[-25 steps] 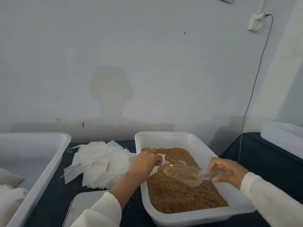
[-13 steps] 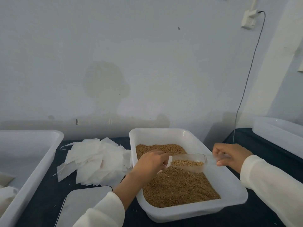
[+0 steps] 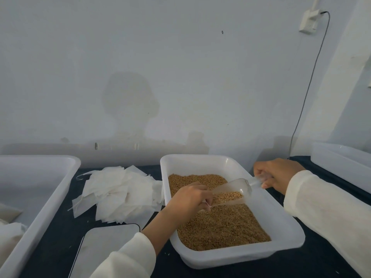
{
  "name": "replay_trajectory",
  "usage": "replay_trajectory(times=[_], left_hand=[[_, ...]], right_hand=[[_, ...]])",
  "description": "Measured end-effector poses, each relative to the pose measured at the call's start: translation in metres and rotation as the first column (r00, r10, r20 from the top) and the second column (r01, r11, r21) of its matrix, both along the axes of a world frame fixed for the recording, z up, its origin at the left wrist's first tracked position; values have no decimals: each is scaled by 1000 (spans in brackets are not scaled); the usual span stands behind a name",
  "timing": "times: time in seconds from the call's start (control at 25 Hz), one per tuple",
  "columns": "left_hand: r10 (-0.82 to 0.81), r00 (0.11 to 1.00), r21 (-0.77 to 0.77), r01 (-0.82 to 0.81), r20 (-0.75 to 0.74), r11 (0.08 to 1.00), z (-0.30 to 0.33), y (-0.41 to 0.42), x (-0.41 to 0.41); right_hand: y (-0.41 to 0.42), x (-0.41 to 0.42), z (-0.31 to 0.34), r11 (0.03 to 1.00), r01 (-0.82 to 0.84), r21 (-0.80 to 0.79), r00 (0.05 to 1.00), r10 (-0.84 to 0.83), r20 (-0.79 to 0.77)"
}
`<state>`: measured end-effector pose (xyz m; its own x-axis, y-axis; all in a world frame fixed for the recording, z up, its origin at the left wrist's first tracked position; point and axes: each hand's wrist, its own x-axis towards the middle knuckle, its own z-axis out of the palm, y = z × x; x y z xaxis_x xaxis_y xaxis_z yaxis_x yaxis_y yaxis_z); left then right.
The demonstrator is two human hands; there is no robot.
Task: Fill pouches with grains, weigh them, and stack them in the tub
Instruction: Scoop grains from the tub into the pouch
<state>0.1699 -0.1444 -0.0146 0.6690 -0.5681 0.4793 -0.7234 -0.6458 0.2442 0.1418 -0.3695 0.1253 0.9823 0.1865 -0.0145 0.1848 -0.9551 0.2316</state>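
Now the clear plastic scoop (image 3: 230,192), gripped by the right hand (image 3: 278,175), has tilted toward the small white pouch (image 3: 206,203) pinched in the left hand (image 3: 189,199); pouring has begun.

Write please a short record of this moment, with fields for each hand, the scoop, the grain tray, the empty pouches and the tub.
left hand: over the grain tray, pinches a pouch at the scoop's mouth
right hand: grips the scoop's handle
scoop: clear, tilted toward the left hand, some grains inside
grain tray: white, holds brown grains
empty pouches: loose pile left of the tray
tub: far left, filled pouches partly visible
scale: near edge, nothing on it
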Motion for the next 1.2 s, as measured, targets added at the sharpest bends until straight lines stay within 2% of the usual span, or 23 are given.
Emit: replay_trajectory(times=[0.64, 0.76, 0.88, 0.96, 1.08, 1.2], left_hand=[[15, 1000, -70, -15, 0, 997, -4, 1, 1], [69, 998, -138, -68, 2, 988, -5, 1, 2], [147, 989, -240, -148, -22, 960, -3, 2, 2], [179, 984, -292, -176, -17, 940, -3, 2, 1], [175, 982, -389, -189, -71, 902, 0, 3, 0], [116, 974, -535, -206, -196, 819, 6, 7, 0]], right_hand=[[-9, 1, -6, 999, 1, 41, 998, -4, 66], [-20, 4, -16, 981, 58, 186, 998, -56, -14], [-32, 3, -37, 896, 105, 432, 993, -70, -97], [-37, 2, -53, 853, 148, 501, 988, -102, -117], [-35, 5, -79, 854, 226, 470, 973, -177, -146], [-20, 13, -100, 919, 262, 294, 963, -227, -148]])
